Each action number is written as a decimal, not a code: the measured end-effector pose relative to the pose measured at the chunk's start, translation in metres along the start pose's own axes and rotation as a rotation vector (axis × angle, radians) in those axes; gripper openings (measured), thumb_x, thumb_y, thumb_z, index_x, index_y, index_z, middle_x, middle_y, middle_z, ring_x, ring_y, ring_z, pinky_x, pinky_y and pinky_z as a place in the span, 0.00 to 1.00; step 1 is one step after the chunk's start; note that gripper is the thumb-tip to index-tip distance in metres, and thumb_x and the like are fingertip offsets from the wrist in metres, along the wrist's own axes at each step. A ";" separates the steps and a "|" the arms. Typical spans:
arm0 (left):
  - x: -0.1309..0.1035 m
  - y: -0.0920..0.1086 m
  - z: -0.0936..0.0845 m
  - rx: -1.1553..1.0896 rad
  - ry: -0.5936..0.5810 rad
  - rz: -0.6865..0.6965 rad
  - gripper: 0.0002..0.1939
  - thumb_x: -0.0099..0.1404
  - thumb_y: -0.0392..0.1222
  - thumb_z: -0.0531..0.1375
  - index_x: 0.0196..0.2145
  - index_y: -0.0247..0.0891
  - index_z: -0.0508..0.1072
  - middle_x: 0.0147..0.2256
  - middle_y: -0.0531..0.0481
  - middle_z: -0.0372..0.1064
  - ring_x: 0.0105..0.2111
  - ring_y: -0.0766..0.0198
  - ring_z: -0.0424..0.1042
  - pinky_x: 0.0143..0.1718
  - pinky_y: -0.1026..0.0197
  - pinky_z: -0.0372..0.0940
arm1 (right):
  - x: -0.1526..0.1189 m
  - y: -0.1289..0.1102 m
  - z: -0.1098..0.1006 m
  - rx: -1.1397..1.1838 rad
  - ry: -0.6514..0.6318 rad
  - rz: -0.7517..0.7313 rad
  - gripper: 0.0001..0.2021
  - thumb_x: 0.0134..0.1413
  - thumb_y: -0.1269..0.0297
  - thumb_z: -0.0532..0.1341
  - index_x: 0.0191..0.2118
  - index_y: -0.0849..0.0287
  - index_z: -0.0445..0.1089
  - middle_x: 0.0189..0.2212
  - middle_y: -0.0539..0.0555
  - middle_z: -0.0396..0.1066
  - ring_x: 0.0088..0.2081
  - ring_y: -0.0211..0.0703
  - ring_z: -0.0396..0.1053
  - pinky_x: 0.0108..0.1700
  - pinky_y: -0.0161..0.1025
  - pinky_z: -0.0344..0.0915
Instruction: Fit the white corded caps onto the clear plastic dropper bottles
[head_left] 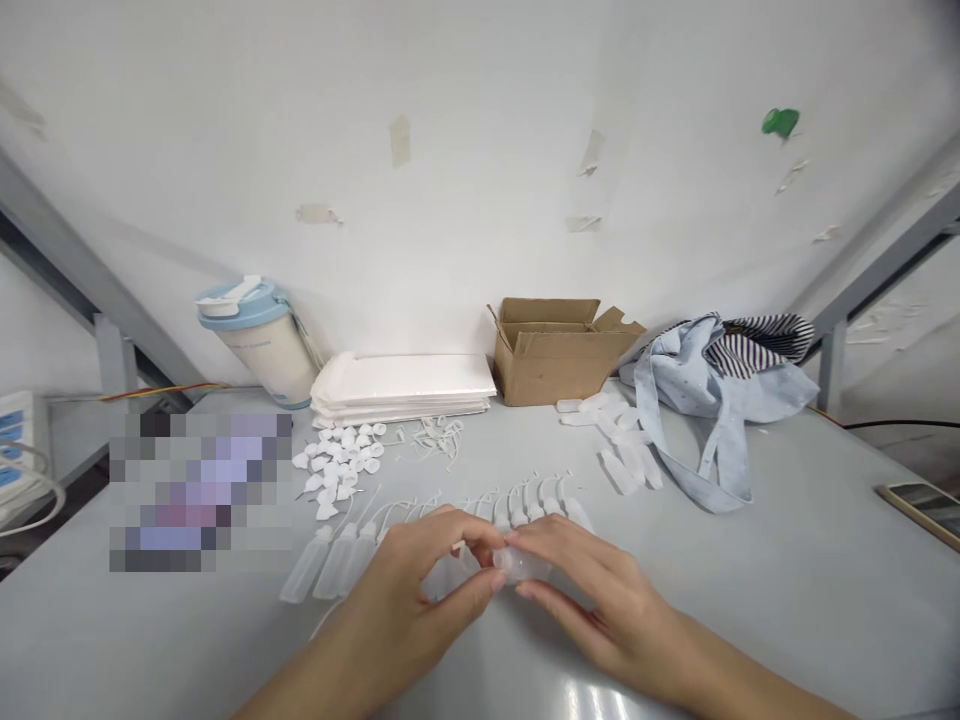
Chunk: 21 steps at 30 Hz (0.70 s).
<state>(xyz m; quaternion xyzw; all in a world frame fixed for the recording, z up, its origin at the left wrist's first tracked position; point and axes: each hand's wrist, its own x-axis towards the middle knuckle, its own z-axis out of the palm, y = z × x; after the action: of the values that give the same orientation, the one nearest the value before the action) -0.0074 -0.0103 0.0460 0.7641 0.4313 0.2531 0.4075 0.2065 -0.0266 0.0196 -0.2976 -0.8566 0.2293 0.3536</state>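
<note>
In front of me, a small translucent plastic bottle (pixel 525 566) lies on its side between my hands. My left hand (pixel 439 570) pinches its neck end between thumb and index finger. My right hand (pixel 600 590) grips its body, thumb below and fingers above. Just beyond my hands runs a row of similar bottles (pixel 341 563) with thin white cords at their necks; my hands hide part of the row. White caps (pixel 341 455) lie in a loose heap at the left. Beside them is a small tangle of white cord loops (pixel 440 438). Several uncorded bottles (pixel 626 450) lie at the right.
Along the wall stand a blue-lidded tumbler (pixel 262 340), a stack of white packets (pixel 409 380) and an open cardboard box (pixel 562 365). A light blue cloth bag (pixel 712 410) lies at the right back. A phone (pixel 926 510) rests on the right edge; a pixelated patch (pixel 202 490) covers something left.
</note>
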 end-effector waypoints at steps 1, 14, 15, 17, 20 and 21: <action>0.001 0.000 0.000 -0.009 0.002 0.023 0.05 0.64 0.41 0.57 0.37 0.45 0.73 0.34 0.53 0.70 0.37 0.64 0.68 0.23 0.71 0.62 | 0.000 0.000 0.001 0.004 -0.004 -0.013 0.26 0.60 0.77 0.56 0.62 0.54 0.53 0.48 0.56 0.69 0.47 0.41 0.66 0.48 0.39 0.67; 0.002 -0.007 0.000 0.206 0.203 0.225 0.08 0.64 0.40 0.59 0.42 0.43 0.69 0.36 0.51 0.71 0.35 0.62 0.71 0.36 0.61 0.67 | 0.003 -0.003 0.007 0.044 0.139 0.079 0.18 0.58 0.74 0.59 0.54 0.58 0.65 0.40 0.56 0.73 0.39 0.40 0.70 0.41 0.37 0.71; 0.001 -0.008 0.001 0.264 0.267 0.269 0.10 0.64 0.40 0.59 0.44 0.43 0.67 0.37 0.50 0.71 0.36 0.62 0.70 0.36 0.61 0.68 | 0.003 -0.004 0.008 0.052 0.174 0.145 0.16 0.57 0.72 0.60 0.52 0.57 0.66 0.39 0.55 0.73 0.36 0.40 0.71 0.39 0.37 0.71; 0.000 -0.010 0.005 0.380 0.344 0.399 0.14 0.64 0.37 0.58 0.48 0.42 0.64 0.39 0.48 0.70 0.38 0.60 0.70 0.38 0.59 0.68 | 0.005 -0.006 0.008 0.112 0.232 0.304 0.13 0.56 0.69 0.61 0.48 0.56 0.68 0.37 0.53 0.73 0.35 0.39 0.70 0.37 0.36 0.72; -0.002 -0.010 0.012 0.528 0.330 0.610 0.17 0.65 0.35 0.57 0.51 0.37 0.62 0.39 0.45 0.70 0.42 0.56 0.68 0.42 0.55 0.67 | 0.009 -0.008 0.008 0.305 0.254 0.519 0.11 0.55 0.65 0.62 0.44 0.56 0.68 0.37 0.53 0.72 0.37 0.41 0.71 0.37 0.37 0.72; -0.001 -0.010 0.013 0.569 0.320 0.646 0.17 0.66 0.36 0.57 0.52 0.35 0.62 0.39 0.45 0.70 0.42 0.55 0.68 0.43 0.54 0.67 | 0.010 -0.009 0.007 0.377 0.244 0.570 0.11 0.54 0.64 0.62 0.43 0.57 0.67 0.36 0.53 0.72 0.37 0.41 0.70 0.37 0.37 0.71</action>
<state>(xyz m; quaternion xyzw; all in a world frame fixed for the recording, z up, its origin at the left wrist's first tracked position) -0.0025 -0.0141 0.0308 0.8923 0.2810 0.3532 0.0100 0.1920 -0.0275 0.0251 -0.4791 -0.6335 0.4353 0.4238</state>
